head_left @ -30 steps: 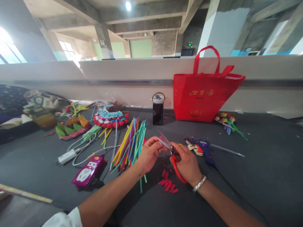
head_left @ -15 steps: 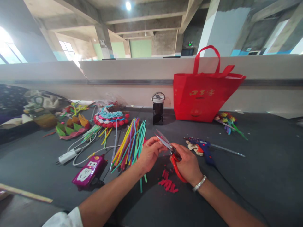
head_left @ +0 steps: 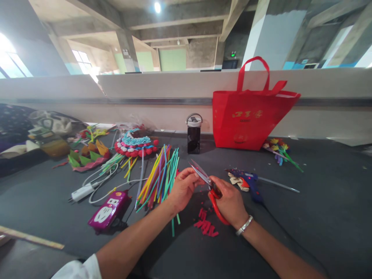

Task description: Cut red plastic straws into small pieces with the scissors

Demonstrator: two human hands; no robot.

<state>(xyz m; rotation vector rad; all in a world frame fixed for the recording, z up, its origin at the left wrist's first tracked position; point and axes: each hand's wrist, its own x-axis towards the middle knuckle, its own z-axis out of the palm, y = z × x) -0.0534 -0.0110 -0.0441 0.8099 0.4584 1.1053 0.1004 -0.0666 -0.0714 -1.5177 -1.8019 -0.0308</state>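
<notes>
My right hand [head_left: 229, 199] is closed around the red handles of a pair of scissors [head_left: 215, 205], whose blades point up and to the left. Facing it, my left hand [head_left: 185, 188] is closed in a pinch right beside the blades. What its fingertips hold is too small and covered to make out. Below the scissors, several cut red pieces [head_left: 206, 226] lie scattered on the dark table [head_left: 186, 255]. A bundle of colourful pipe cleaners [head_left: 158, 176] spreads out just left of my left hand.
A blue glue gun [head_left: 252, 186] with a clear stick lies at right. Behind stand a black bottle [head_left: 193, 139] and a red bag [head_left: 247, 120]. On the left are a purple power socket [head_left: 109, 212], a white plug [head_left: 83, 192] and a blue-and-red craft piece [head_left: 135, 143].
Almost nothing differs. Both hands and the scissors keep nearly the same position, and the view has shifted very slightly.
</notes>
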